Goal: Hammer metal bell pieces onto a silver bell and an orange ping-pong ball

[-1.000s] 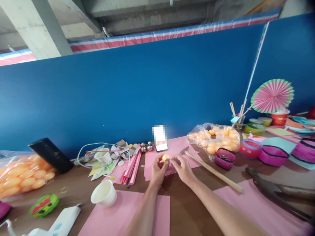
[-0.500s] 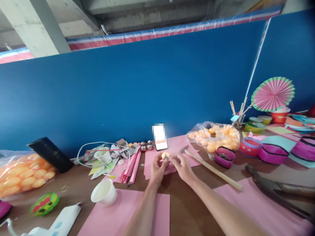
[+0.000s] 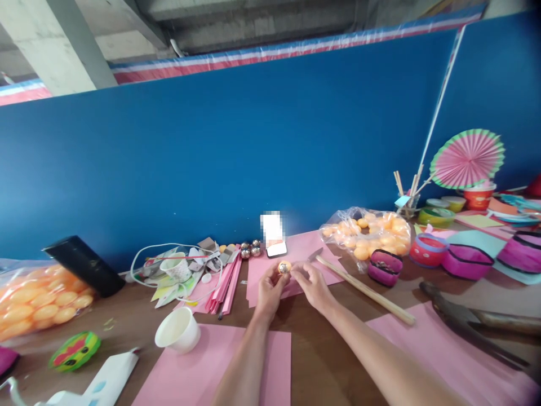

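My left hand (image 3: 270, 287) holds a small orange ball (image 3: 284, 267) between thumb and fingers, above pink paper (image 3: 304, 248). A shiny silvery piece shows on the ball's near side. Just right of it, my right hand (image 3: 310, 285) has its thumb and forefinger pinched together by the ball; whatever is between them is too small to make out. Behind my hands a phone-like object (image 3: 276, 249) with a blurred bright screen leans upright. Several silver balls (image 3: 251, 249) sit to its left.
A wooden stick (image 3: 367, 290) lies right of my hands, with a bag of orange balls (image 3: 369, 234) behind. A white cup (image 3: 177, 330) stands at front left. Farther right are a purple container (image 3: 385, 267) and a dark curved tool (image 3: 460, 321). A blue partition (image 3: 236, 146) closes the back.
The silvery piece on the ball now faces the camera more fully and shows brighter. Both hands stay in nearly the same place; the view has shifted slightly.
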The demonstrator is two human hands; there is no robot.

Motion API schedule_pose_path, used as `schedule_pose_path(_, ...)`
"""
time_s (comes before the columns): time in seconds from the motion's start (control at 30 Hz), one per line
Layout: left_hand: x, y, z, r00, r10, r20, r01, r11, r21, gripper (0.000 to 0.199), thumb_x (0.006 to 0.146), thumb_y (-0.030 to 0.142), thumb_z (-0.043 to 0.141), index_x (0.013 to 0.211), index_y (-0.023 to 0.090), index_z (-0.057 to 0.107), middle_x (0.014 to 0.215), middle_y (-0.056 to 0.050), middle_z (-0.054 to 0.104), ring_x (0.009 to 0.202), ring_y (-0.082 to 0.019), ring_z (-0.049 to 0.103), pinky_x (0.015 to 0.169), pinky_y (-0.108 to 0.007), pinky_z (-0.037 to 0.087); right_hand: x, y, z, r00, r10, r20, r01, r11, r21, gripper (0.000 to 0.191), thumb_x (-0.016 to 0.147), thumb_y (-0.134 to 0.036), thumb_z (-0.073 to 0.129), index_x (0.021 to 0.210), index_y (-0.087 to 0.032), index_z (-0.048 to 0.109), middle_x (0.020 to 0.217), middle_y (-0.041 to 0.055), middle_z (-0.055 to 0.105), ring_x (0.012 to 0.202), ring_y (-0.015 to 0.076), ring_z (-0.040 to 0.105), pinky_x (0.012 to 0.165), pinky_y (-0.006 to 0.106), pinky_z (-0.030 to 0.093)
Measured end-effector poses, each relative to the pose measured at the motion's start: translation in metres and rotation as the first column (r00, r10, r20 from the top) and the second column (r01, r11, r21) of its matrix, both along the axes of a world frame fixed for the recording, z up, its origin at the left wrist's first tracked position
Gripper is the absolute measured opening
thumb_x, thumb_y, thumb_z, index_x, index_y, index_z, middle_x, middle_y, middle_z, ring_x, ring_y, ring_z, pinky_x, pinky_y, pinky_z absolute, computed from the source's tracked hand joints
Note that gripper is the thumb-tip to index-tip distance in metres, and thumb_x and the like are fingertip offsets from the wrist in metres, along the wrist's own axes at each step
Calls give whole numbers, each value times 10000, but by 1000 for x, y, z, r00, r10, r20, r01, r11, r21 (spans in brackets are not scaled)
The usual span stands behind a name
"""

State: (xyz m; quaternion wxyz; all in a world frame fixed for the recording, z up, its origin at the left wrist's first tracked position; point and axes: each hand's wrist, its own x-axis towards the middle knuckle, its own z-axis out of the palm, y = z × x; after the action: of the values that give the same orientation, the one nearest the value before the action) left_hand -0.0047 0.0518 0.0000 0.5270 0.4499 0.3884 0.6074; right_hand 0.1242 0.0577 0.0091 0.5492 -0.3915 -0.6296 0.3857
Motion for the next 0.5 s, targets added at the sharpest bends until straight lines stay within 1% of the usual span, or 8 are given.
schedule_pose_path(0.17,0,0,1,1000,11,-24,-12,1000,-10,487,645,284,671,1099,161,540,1031,-88,642,942,-211,591,806,-341,479,0,0,0,1000,30,4,-30,999,-11,168,791,-309,478,777,-172,575,866,44,624,808,167,580,744,281,456)
schedule_pose_path(0.3,0,-1,1,999,5,-54,-4,1000,14,481,657,290,658,1106,167,541,1033,-85,640,919,-206,598,794,-336,485,0,1,-2,999,40,2,-40,999,2,173,796,-305,478,767,-171,583,931,54,624,846,170,575,771,285,445)
schedule_pose_path(0.5,-1,-1,0,997,-5,-80,9,999,48,458,666,268,650,1101,172,543,1029,-82,635,920,-213,593,803,-361,486,1,0,-1,999,48,7,-48,999,-9,194,800,-322,480,816,-170,599,945,57,626,850,174,575,781,290,435)
